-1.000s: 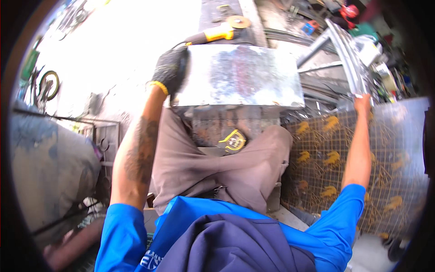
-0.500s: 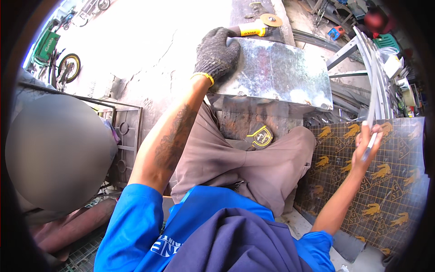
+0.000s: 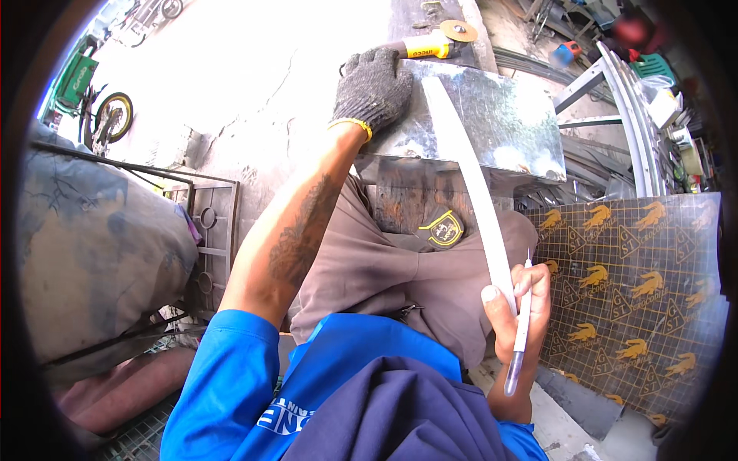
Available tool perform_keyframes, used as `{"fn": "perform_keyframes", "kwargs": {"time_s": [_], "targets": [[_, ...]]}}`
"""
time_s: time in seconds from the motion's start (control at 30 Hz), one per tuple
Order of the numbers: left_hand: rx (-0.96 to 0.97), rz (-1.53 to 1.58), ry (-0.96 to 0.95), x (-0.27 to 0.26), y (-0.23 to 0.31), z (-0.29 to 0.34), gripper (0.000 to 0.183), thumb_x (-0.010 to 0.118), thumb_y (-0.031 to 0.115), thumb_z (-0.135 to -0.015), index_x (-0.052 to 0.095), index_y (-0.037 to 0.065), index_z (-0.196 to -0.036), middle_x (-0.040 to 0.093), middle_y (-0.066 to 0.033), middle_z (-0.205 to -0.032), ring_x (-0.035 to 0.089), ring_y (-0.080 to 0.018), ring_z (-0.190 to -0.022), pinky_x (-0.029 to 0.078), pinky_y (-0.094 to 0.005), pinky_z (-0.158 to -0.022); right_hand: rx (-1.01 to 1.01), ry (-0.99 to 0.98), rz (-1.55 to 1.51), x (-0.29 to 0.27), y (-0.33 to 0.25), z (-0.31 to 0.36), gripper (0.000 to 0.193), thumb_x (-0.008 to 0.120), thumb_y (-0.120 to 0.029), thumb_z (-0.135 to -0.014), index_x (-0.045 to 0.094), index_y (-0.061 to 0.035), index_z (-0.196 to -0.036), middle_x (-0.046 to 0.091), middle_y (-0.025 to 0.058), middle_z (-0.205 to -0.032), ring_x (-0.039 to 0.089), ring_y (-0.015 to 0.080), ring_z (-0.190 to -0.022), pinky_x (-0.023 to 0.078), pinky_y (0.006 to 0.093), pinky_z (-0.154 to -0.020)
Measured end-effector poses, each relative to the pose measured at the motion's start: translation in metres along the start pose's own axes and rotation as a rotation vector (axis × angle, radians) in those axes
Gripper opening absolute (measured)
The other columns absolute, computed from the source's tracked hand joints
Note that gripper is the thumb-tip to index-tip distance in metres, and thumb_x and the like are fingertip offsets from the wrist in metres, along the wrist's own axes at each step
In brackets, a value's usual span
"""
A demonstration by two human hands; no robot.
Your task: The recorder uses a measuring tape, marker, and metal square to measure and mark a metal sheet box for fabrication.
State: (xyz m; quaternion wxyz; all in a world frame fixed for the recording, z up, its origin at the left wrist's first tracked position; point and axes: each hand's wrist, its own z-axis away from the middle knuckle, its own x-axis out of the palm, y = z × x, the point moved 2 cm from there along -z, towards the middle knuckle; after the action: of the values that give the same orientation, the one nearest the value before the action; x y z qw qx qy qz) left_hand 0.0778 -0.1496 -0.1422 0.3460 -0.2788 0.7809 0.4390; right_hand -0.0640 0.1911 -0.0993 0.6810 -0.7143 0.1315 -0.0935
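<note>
White strip (image 3: pixel 478 188) slants from right hand (image 3: pixel 507 330) toward left hand (image 3: pixel 374 86).

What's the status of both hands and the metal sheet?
Grey-gloved left hand on shiny rectangular metal sheet. Bare right hand holding long white flat strip, slim white pen. Strip overlaps sheet in view.

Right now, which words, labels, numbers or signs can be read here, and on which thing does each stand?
I locate the wording without copying it.
Angle grinder: dark lettering on yellow, legible.
Patterned board: repeated yellow words and triangle-framed letters, legible.
Blue shirt: white letters, partly hidden.
Green box: pale word, small.
Tape measure: label too small to read.
Metal sheet, white strip, pen: no lettering that I can make out.
</note>
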Motion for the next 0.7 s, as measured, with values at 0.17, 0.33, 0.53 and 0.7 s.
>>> {"fn": "perform_keyframes", "kwargs": {"time_s": [0.17,0.33,0.53,0.7], "targets": [[-0.01,0.021,0.003,-0.004,-0.002,0.003,0.046,0.048,0.03,-0.098,0.063,0.002,-0.132,0.062,-0.0259,-0.133,0.055,-0.0429,-0.128,0.04,-0.0503,-0.113,0.098,0.06,-0.064,0.012,-0.005,-0.011,0.034,0.065,0.006,-0.092,0.037,-0.012,-0.101,0.04,-0.0032,-0.085,0.039,0.0013,-0.068,0.035,0.018,-0.058],[-0.046,0.016,0.0,0.0,-0.001,0.003,0.046,0.048,0.031,-0.098,0.063,0.003,-0.131,0.062,-0.026,-0.132,0.055,-0.0434,-0.127,0.041,-0.0506,-0.113,-0.055,0.036,0.083,0.02,0.002,-0.032,0.034,0.065,0.008,-0.091,0.04,-0.0118,-0.101,0.042,-0.0038,-0.086,0.04,0.0006,-0.07,0.035,0.0172,-0.061],[0.012,0.063,0.05,-0.002,-0.002,0.001,0.044,0.05,0.03,-0.097,0.066,0.002,-0.127,0.065,-0.026,-0.127,0.058,-0.043,-0.123,0.042,-0.0493,-0.111,0.062,0.043,-0.012,0.016,-0.014,-0.014,0.034,0.065,0.007,-0.09,0.039,-0.0121,-0.1,0.042,-0.0034,-0.086,0.041,0.0013,-0.072,0.034,0.0176,-0.063],[-0.02,0.06,0.04,0.001,-0.002,0.001,0.043,0.05,0.029,-0.097,0.066,0.002,-0.127,0.065,-0.0263,-0.127,0.059,-0.0431,-0.122,0.043,-0.0496,-0.111,0.062,0.036,0.005,0.022,-0.004,-0.033,0.034,0.065,0.007,-0.09,0.039,-0.0111,-0.101,0.043,-0.0029,-0.088,0.042,0.0006,-0.07,0.034,0.0163,-0.059]]}}
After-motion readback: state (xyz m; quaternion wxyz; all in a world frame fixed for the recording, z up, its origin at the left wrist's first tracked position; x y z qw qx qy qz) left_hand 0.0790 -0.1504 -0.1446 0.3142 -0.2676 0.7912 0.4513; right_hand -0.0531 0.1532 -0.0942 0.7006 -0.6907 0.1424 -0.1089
